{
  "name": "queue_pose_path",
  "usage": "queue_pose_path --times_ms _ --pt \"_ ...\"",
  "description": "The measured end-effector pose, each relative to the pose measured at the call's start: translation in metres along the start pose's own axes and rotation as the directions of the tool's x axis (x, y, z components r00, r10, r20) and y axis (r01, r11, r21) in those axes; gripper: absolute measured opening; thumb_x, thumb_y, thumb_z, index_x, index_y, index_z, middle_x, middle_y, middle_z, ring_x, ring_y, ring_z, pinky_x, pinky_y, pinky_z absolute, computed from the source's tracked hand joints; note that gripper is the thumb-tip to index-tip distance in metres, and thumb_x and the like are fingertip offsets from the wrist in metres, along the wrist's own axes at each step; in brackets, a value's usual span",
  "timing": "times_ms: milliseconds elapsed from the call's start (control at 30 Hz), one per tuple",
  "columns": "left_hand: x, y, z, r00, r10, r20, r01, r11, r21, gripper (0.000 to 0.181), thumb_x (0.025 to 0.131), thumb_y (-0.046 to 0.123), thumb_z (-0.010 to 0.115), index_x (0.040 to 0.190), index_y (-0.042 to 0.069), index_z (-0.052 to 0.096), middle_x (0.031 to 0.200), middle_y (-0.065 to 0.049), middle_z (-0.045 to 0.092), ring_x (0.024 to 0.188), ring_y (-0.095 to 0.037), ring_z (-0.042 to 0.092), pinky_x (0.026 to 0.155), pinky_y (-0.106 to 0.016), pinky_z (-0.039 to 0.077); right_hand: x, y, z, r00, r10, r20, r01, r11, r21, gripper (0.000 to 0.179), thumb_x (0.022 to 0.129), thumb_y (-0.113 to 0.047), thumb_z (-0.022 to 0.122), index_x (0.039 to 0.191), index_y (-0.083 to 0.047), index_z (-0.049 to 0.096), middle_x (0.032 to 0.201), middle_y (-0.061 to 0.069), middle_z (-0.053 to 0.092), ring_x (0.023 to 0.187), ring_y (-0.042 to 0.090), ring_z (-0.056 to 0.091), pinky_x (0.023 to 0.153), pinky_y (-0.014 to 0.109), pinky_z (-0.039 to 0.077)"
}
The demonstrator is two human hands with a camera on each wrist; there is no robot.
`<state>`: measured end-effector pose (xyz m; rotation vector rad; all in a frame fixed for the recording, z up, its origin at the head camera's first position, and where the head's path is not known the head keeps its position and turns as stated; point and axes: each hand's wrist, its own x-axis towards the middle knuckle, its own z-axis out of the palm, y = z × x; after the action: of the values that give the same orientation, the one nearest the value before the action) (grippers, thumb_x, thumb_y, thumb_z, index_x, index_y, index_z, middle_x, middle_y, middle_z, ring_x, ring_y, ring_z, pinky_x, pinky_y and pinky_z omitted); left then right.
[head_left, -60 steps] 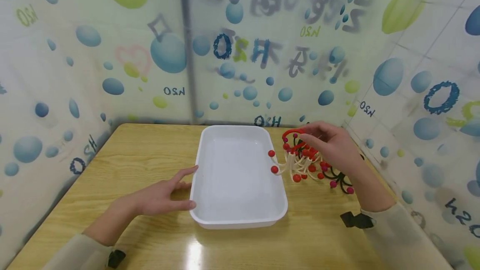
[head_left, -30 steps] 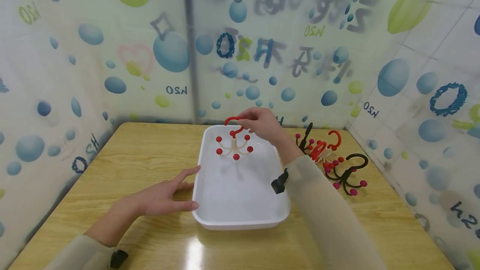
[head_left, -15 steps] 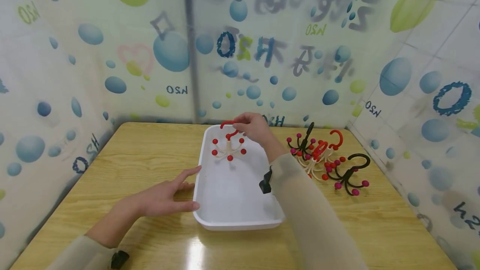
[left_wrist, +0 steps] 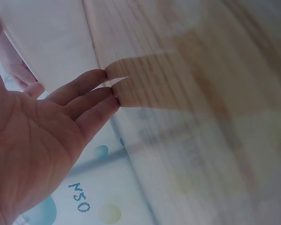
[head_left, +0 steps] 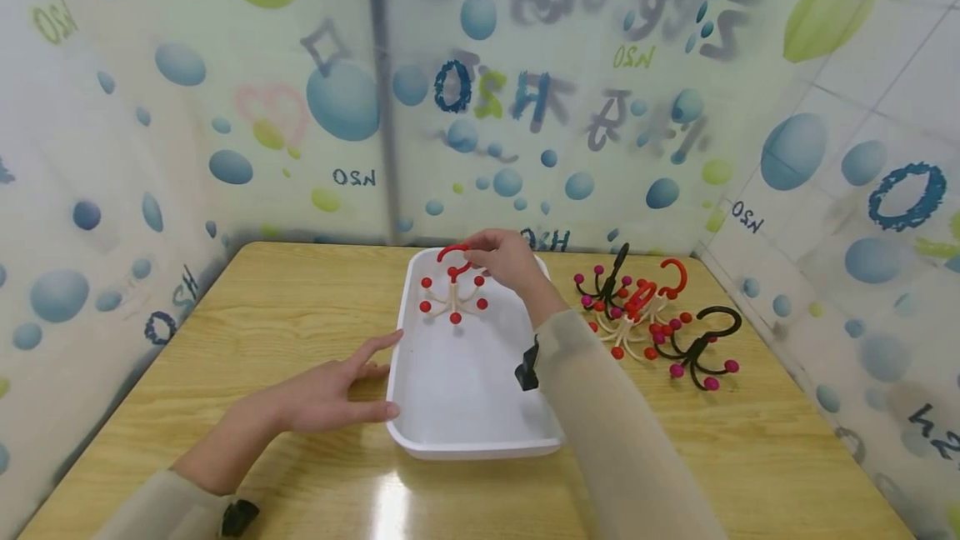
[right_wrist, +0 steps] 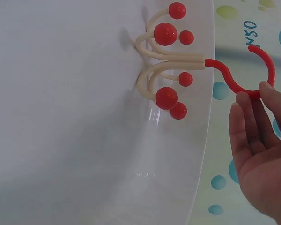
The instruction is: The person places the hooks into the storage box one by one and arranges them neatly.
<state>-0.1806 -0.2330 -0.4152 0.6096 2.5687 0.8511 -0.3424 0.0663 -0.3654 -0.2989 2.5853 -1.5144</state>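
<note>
My right hand (head_left: pixel 504 258) pinches the red hook of a cream multi-arm hanger (head_left: pixel 453 298) between thumb and fingers. Red balls tip the hanger's curved arms. It stands upright, hook up, in the far left part of a white tray (head_left: pixel 480 382); in the right wrist view the same hanger (right_wrist: pixel 187 61) has its arms right at the tray floor. My left hand (head_left: pixel 322 394) touches the tray's left rim with extended fingertips. In the left wrist view the left hand (left_wrist: pixel 47 126) has its fingers reaching out over the wooden table.
Right of the tray lie several more hangers: a black hanger (head_left: pixel 696 350) with magenta balls, another black hanger (head_left: pixel 609 286) farther back, and cream hangers (head_left: pixel 626 327) with red hooks between them. The wooden table (head_left: pixel 300 298) meets a patterned wall covering (head_left: pixel 480 148) behind.
My right hand took the cream hanger from the pile on the right, carried it left over the tray, and lowered it slightly at the far left. The left hand stayed at the rim.
</note>
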Motion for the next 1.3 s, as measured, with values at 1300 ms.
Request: queue_pose_path --times_ms 1300 --pt "0.003 0.002 0.001 1.000 -0.004 0.022 0.004 1.000 0.004 0.100 0.101 0.061 0.073 0.176 0.033 0.012 0.163 -0.016 0.059 0.155 -0.051 0.048 0.121 -0.076 0.038 -0.073 -0.013 -0.104 0.993 -0.115 -0.008 0.112 0.982 -0.149 0.031 0.108 -0.029 0.073 0.137 -0.017 0.075 0.133 0.005 0.076 0.107 0.025 0.075 0.092 0.038 0.065"
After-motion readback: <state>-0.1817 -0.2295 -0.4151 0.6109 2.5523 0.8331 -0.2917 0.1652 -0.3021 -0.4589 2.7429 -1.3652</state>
